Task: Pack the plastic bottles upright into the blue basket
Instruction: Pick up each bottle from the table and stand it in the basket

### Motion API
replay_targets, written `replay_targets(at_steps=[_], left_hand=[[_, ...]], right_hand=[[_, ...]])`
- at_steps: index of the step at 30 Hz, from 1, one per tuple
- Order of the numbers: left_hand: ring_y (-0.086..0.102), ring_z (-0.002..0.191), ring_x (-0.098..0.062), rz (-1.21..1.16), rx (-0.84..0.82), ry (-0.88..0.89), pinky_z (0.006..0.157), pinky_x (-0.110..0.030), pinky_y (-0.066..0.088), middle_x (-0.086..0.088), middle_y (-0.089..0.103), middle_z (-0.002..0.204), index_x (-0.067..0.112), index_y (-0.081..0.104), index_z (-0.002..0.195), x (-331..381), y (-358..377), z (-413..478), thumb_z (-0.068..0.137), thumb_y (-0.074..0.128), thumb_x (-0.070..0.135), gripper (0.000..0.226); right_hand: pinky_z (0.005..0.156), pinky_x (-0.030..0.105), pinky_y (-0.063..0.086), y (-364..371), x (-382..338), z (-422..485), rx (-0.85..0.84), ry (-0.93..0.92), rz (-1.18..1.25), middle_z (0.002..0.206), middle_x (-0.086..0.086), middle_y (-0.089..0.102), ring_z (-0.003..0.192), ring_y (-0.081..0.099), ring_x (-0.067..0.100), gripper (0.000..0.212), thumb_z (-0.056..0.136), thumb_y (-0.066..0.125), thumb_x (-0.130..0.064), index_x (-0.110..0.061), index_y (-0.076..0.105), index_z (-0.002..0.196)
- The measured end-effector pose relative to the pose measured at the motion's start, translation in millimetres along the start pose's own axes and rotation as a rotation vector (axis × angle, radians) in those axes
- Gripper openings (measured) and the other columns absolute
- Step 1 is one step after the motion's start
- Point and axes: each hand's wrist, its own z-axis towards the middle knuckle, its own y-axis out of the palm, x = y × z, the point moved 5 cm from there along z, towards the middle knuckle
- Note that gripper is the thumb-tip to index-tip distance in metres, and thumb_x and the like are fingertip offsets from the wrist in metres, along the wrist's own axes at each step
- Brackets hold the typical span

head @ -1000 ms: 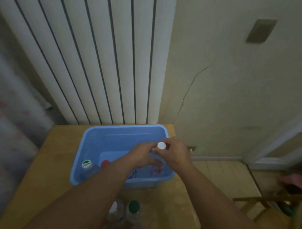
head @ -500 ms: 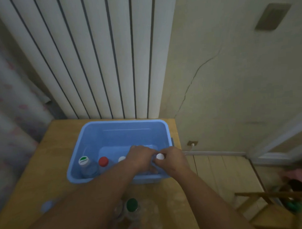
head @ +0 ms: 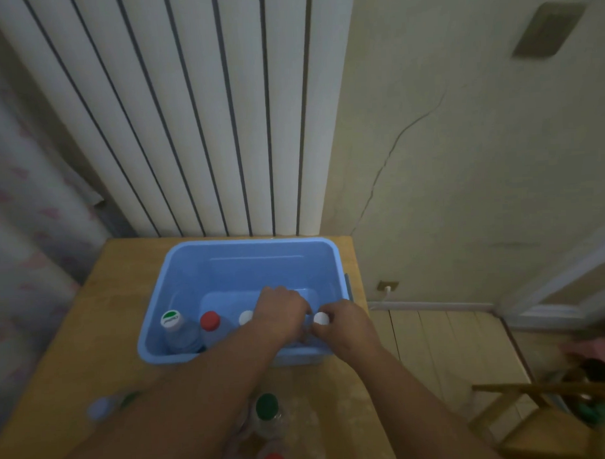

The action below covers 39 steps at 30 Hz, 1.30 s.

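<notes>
Wooden counter (head: pixel 108 304), pushed up against a white radiator (head: pixel 187 113), carries the blue basket (head: pixel 254 265), and the action is at its near right corner. The right hand (head: pixel 349 325) has its fingers closed round the neck of a white-capped bottle (head: pixel 320 318), held upright just inside the near wall. The left hand (head: pixel 283 312) sits knuckles-up beside it, fingers bent down into the basket. I cannot tell whether they grip the bottle or only steady it.

Left of those fingers three bottles stand in a row: a white cap (head: pixel 246 317) half hidden by the hand, a red-capped bottle (head: pixel 210 320), then a green-and-white-capped bottle (head: pixel 170 319).

My worry is that the bottles look light and the basket's far half lies open behind the row. One released off balance could topple backwards and take its neighbours along. The left wrist could also clip the white cap on its way out. Nearer the person than the fingers, loose bottles wait under the forearms, a green-capped bottle (head: pixel 266 405) among them, where an elbow might knock them over.

Beyond the counter, a cream wall (head: pixel 481 188) shows a long crack (head: pixel 394 147) and a low socket (head: pixel 387 286). A patterned curtain (head: pixel 20 239) hangs at the left.
</notes>
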Motion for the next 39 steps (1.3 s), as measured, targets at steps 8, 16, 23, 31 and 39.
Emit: replay_targets(at_steps=[8, 16, 23, 31, 39], left_hand=[[0.055, 0.114, -0.027, -0.035, 0.025, -0.015, 0.094, -0.039, 0.038, 0.000, 0.063, 0.119, 0.033, 0.061, 0.122, -4.1, 0.2, -10.3, 0.078, 0.067, 0.051, 0.048], [0.055, 0.120, -0.028, -0.203, 0.082, -0.015, 0.100, -0.039, 0.041, -0.002, 0.059, 0.130, 0.034, 0.055, 0.134, -17.5, -10.0, -29.7, 0.078, 0.069, 0.048, 0.060], [0.054, 0.118, -0.024, -0.335, 0.216, -0.056, 0.097, -0.040, 0.043, 0.000, 0.059, 0.130, 0.031, 0.055, 0.133, -41.7, -21.1, -66.3, 0.082, 0.063, 0.049, 0.055], [0.053, 0.124, -0.018, -0.635, 0.382, -0.147, 0.105, -0.035, 0.041, 0.004, 0.059, 0.133, 0.027, 0.061, 0.129, -105.2, -17.9, -128.5, 0.084, 0.068, 0.042, 0.047], [0.057, 0.117, -0.016, -0.756, 0.390, -0.218, 0.096, -0.028, 0.044, 0.004, 0.061, 0.129, 0.027, 0.064, 0.124, -170.0, 10.7, -197.2, 0.088, 0.066, 0.035, 0.037]], right_hand=[[0.074, 0.034, 0.050, 0.0, 1.0, -5.9, -0.012, 0.011, 0.039, 0.090, 0.004, 0.064, 0.086, 0.061, 0.024, 0.024, 0.067, 0.051, -0.016, -0.023, 0.064, 0.087], [0.096, 0.030, 0.043, -10.7, -13.4, -15.6, 0.094, 0.032, 0.045, 0.128, 0.004, 0.057, 0.117, 0.055, 0.022, 0.051, 0.078, 0.059, -0.011, -0.017, 0.057, 0.129], [0.091, 0.022, 0.039, -7.1, -51.9, -30.8, 0.148, -0.065, 0.096, 0.125, 0.000, 0.061, 0.112, 0.057, 0.016, 0.038, 0.085, 0.060, -0.017, -0.017, 0.061, 0.124], [0.085, 0.023, 0.041, 23.4, -101.5, -60.3, 0.154, -0.105, 0.131, 0.109, 0.000, 0.067, 0.101, 0.061, 0.017, 0.031, 0.085, 0.061, -0.016, -0.015, 0.065, 0.116], [0.076, 0.023, 0.040, 72.0, -169.5, -93.0, 0.086, -0.175, 0.105, 0.098, 0.003, 0.069, 0.093, 0.063, 0.021, 0.021, 0.085, 0.060, -0.017, -0.014, 0.067, 0.104]])
